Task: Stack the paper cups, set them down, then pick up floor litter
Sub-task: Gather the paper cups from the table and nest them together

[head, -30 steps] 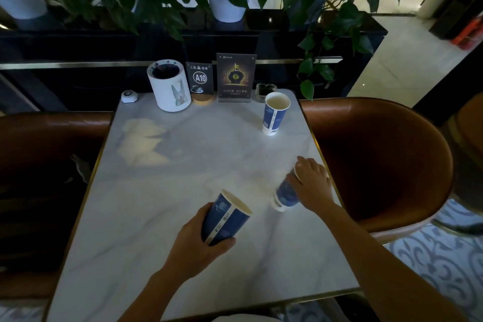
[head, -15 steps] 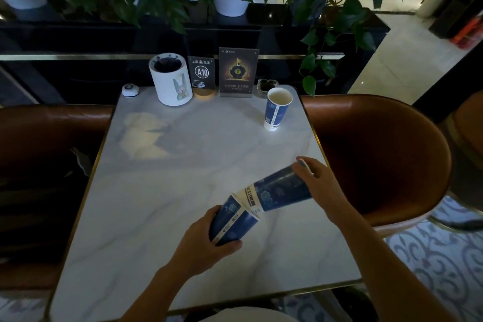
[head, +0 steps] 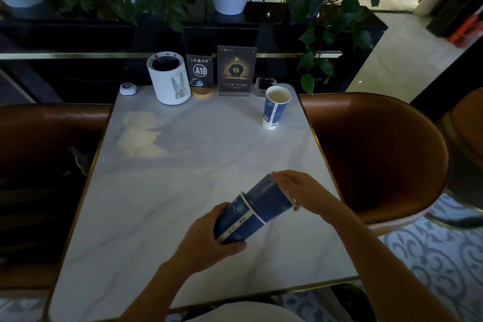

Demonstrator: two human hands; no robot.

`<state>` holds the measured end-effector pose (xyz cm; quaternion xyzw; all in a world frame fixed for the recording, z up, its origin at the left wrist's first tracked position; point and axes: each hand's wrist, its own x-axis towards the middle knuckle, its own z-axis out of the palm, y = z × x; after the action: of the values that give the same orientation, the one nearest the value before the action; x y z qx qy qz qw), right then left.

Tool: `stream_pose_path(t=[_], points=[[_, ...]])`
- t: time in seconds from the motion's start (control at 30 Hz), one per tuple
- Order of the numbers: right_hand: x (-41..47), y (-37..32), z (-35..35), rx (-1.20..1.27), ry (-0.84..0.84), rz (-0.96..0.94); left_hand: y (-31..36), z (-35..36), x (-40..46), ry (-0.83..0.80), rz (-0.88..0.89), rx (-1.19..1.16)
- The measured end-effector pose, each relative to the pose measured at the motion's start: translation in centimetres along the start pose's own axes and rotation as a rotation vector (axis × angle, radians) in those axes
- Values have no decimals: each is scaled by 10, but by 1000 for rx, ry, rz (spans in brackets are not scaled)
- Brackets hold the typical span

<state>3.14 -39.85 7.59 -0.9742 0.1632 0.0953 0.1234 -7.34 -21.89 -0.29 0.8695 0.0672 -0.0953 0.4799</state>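
Two blue paper cups are nested and held tilted above the near part of the marble table (head: pixel 162 191). My left hand (head: pixel 209 240) grips the outer cup (head: pixel 235 225) around its lower body. My right hand (head: pixel 300 191) rests on the rim end of the inner cup (head: pixel 266 201), which sits partly inside the outer one. A third blue paper cup (head: pixel 274 108) stands upright and apart near the table's far right edge.
At the table's far edge stand a white rabbit-print holder (head: pixel 170 78), an A10 sign (head: pixel 200 74), a menu card (head: pixel 236 70), a glass ashtray (head: pixel 265 85) and a call button (head: pixel 128 89). Brown chairs (head: pixel 379 151) flank the table. Patterned floor (head: pixel 428 256) lies at right.
My right hand lifted the second cup off the table and slid it into the cup in my left hand; it now sits deeper than half a second ago.
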Motion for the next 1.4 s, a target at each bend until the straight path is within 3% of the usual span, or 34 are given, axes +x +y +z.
stream_pose_path(t=[0.03, 0.07, 0.1, 0.13, 0.17, 0.67, 1.4], points=[[-3, -1, -6, 21, -307, 10, 2, 0, 1, -1, 2, -9], [19, 5, 16, 103, -303, -193, 5, 0, 1, -1, 4, -28], [25, 6, 14, 273, -473, -349, 7, 0, 2, 1, 5, -49], [31, 14, 4, 384, -651, -418, 9, 0, 3, 4, 6, -60], [34, 21, 2, 361, -723, -454, 11, -1, 3, 10, 6, -63], [18, 12, 22, 311, -523, -691, 6, -2, 11, 37, -34, -61], [74, -14, 43, 417, -518, -642, -4, -12, 74, 70, -72, -131]])
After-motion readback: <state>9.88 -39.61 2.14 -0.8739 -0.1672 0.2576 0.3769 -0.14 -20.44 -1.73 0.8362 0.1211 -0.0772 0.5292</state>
